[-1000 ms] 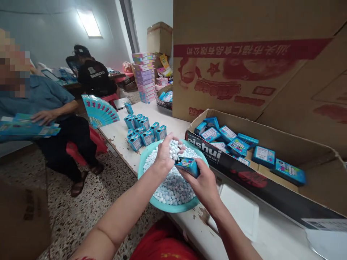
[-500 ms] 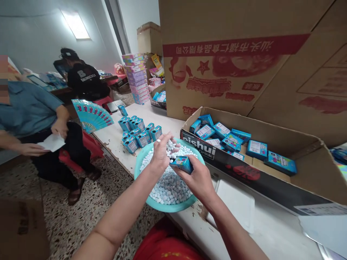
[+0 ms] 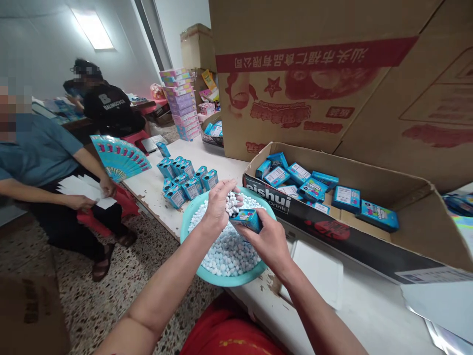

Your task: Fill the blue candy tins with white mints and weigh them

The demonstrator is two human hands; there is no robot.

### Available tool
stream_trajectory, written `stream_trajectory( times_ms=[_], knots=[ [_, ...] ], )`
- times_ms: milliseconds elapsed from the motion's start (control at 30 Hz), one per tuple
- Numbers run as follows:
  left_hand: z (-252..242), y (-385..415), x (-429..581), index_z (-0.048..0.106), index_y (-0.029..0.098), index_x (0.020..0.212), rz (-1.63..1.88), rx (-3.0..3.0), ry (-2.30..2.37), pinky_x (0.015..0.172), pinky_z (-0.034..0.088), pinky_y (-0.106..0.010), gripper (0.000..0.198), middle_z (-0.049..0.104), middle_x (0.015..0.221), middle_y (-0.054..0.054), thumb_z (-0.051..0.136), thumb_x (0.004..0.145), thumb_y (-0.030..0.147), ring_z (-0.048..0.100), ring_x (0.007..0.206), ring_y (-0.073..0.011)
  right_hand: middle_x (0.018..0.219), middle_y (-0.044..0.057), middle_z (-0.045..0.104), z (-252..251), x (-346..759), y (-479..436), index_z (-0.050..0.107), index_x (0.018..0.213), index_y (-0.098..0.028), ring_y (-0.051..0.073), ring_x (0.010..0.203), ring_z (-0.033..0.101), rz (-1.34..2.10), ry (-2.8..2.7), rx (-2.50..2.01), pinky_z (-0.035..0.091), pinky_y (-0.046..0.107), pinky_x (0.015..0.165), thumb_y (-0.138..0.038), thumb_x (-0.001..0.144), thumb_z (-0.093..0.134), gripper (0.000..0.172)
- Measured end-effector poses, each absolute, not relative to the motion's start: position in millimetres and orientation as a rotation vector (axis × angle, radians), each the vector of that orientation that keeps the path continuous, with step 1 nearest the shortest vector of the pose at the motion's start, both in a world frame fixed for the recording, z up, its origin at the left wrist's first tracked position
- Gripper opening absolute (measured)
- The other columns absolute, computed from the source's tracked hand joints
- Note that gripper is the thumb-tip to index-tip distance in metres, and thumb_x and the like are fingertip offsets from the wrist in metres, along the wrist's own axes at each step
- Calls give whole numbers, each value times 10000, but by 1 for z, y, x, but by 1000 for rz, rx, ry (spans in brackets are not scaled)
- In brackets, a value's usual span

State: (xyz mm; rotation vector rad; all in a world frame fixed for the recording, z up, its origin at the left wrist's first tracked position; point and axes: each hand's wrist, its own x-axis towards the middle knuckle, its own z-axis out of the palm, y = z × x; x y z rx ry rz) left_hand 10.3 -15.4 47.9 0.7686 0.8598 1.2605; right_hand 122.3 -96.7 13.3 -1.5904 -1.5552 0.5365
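Over a turquoise basin [image 3: 187,231] of small white candies [image 3: 232,256], my left hand [image 3: 219,204] is cupped around a handful of the candies. My right hand [image 3: 271,239] grips a small blue box [image 3: 247,220], tilted with its end toward the candies in my left palm. The box end and the left hand's fingers are close together; whether they touch is hard to tell. Beyond the basin, several blue boxes [image 3: 192,188] stand upright in a group on the white table [image 3: 148,197].
An open carton [image 3: 332,229] with several blue boxes lies right of the basin, before a large cardboard box [image 3: 306,98]. A white lid [image 3: 318,271] lies near my right forearm. At left sits a person [image 3: 40,153] holding papers, beside a blue fan [image 3: 121,155].
My hands stay over the basin, with the box still angled at the candies. The view has shifted slightly. The person at left now holds a spread of several papers.
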Motion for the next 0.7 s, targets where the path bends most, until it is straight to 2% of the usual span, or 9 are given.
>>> stream_trajectory(
  times_ms=[200, 300, 533, 700],
  knots=[
    [48, -14, 10, 542, 163, 735, 1275, 842, 870, 439, 411, -193, 311, 553, 594, 38, 779, 599, 312, 504, 458, -77, 811, -1, 650, 18, 120, -97, 570, 823, -228, 189, 698, 572, 497, -1552, -1601, 362, 262, 600, -383, 776, 658, 184],
    [50, -14, 10, 545, 165, 741, 1264, 857, 899, 453, 422, -195, 313, 563, 594, 36, 783, 597, 307, 516, 469, -82, 810, -4, 651, 19, 120, -96, 572, 822, -230, 189, 705, 572, 473, -1574, -1608, 346, 260, 599, -343, 763, 686, 171],
    [54, -15, 8, 568, 155, 783, 1279, 847, 953, 506, 473, -253, 419, 595, 575, -3, 666, 717, 557, 565, 482, -131, 860, 11, 665, 18, 119, -95, 583, 859, -223, 205, 773, 592, 433, -1601, -1585, 355, 269, 646, -279, 746, 732, 195],
    [56, -19, 9, 570, 161, 816, 1246, 873, 913, 530, 476, -239, 425, 603, 610, -6, 631, 756, 577, 566, 504, -117, 863, 1, 662, 18, 119, -95, 594, 887, -226, 195, 778, 594, 458, -1589, -1553, 362, 267, 655, -276, 741, 746, 217]
  ],
)
